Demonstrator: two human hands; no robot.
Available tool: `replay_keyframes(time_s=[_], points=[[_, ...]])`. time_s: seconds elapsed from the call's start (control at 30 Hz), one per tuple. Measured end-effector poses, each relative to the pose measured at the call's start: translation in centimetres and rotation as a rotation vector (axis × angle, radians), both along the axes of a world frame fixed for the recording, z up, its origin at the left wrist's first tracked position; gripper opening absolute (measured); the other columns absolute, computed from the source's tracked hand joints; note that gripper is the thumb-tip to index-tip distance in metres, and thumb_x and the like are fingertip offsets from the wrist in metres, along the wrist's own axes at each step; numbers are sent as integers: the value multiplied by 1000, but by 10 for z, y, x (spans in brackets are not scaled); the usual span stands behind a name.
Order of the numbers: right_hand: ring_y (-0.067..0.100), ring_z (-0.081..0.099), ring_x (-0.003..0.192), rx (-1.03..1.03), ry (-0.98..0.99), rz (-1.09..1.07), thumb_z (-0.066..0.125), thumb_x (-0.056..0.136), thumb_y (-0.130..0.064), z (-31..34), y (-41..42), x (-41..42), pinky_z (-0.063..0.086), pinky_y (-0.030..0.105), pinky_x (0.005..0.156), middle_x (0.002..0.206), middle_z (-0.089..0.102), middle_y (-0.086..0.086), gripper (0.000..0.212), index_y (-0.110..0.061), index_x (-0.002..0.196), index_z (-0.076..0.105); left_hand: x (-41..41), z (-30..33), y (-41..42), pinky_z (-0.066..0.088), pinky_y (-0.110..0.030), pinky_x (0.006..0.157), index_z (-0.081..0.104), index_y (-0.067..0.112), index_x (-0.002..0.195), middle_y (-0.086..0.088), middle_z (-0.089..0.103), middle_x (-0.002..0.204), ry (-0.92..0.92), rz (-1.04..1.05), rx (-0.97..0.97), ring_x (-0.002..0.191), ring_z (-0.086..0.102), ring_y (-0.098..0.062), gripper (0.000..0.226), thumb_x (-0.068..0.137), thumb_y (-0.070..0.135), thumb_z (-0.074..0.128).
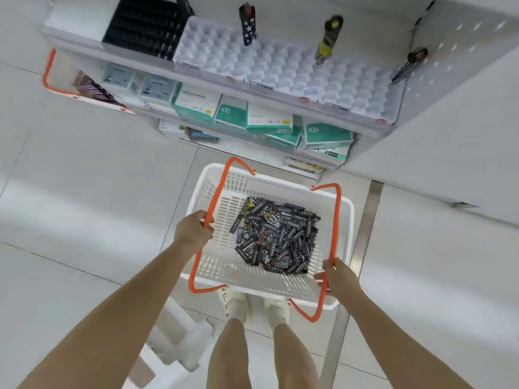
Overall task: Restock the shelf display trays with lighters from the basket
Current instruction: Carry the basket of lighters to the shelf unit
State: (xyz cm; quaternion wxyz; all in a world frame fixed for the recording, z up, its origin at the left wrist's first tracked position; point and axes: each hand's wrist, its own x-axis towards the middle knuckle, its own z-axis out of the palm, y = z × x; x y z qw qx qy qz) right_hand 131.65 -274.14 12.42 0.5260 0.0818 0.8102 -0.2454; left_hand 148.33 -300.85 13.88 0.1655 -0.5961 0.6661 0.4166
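Note:
A white plastic basket point(334, 203) with orange handles hangs above the floor in front of me. Inside lies a heap of several black patterned lighters point(276, 238). My left hand point(192, 233) grips the left orange handle point(216, 197). My right hand point(338, 277) grips the right orange handle point(337, 220). On the shelf above stand white display trays point(280, 68) with rows of hollow cells. A star-patterned lighter point(248, 25), a yellow one point(327, 39) and a dark one point(410, 64) stand in them.
A black tray point(143, 26) sits left of the white trays. Green and white boxes point(252, 119) fill the lower shelf. A second orange-handled basket point(70, 82) sits at the far left. A white step stool point(171, 341) stands by my feet on the tiled floor.

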Motion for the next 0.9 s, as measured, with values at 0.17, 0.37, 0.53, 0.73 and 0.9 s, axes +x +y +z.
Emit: replay_keyframes(time_s=[0.17,0.37,0.53,0.73,0.9], points=[[26,66,77,54,28,-48,40,102,-23,-32,-10,-1,55,39,76,85,69,9,20,-8,107,53,-5,-36,-28,51,-25,71,62,18,92,-1,70,85,-3,-72,33,81,67,-19,22,82,-2,60],[26,64,75,123,97,-99,41,101,-23,-57,-21,-1,54,42,80,84,69,9,19,-11,107,54,-14,-66,-41,46,-23,71,60,20,98,0,69,94,11,-238,-20,87,66,-21,15,87,9,63],[26,65,75,176,117,-79,41,100,-24,-73,-28,1,54,42,78,81,69,7,18,-13,105,55,-5,-88,-53,45,-25,69,60,19,101,1,68,97,-23,-286,-79,86,64,-20,13,90,13,60],[23,66,79,253,206,9,35,100,-28,-89,-22,8,56,42,75,82,68,1,24,-17,111,53,16,-111,-65,48,-27,71,62,16,110,-1,69,103,-34,-260,-147,83,61,-20,20,90,13,59],[31,57,87,436,232,168,37,94,-12,-73,4,0,42,33,73,98,60,11,37,-13,131,41,24,-110,-68,52,-38,81,53,13,126,-8,68,113,-109,-217,-210,99,63,-32,31,95,16,51]])
